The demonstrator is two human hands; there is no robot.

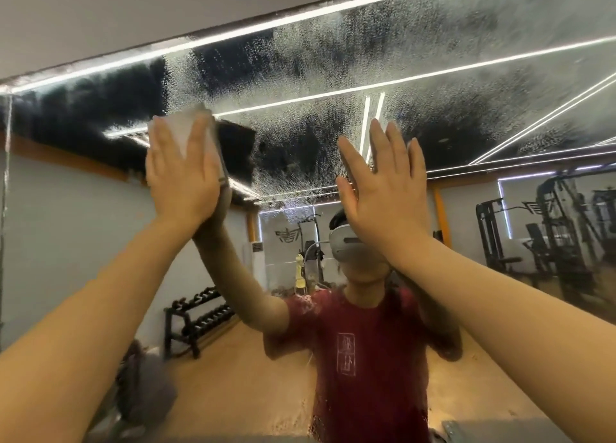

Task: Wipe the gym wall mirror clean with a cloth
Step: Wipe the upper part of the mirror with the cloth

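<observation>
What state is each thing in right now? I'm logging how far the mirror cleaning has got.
mirror: upper part covered in spray droplets, wiped streaks at upper left
cloth: white, pressed flat on the glass
left hand: fingers straight, pressing the cloth
right hand: open, fingers straight, holding nothing

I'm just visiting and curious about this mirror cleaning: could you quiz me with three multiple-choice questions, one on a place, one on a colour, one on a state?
1. Where is the cloth?
A. under the left hand
B. under the right hand
C. on the floor

2. What colour is the cloth?
A. red
B. white
C. black

3. How is the upper mirror?
A. dry
B. cracked
C. wet with droplets

Answers:
A, the left hand presses it flat to the glass, the right hand bare.
B, it shows white.
C, droplets speckle it.
</observation>
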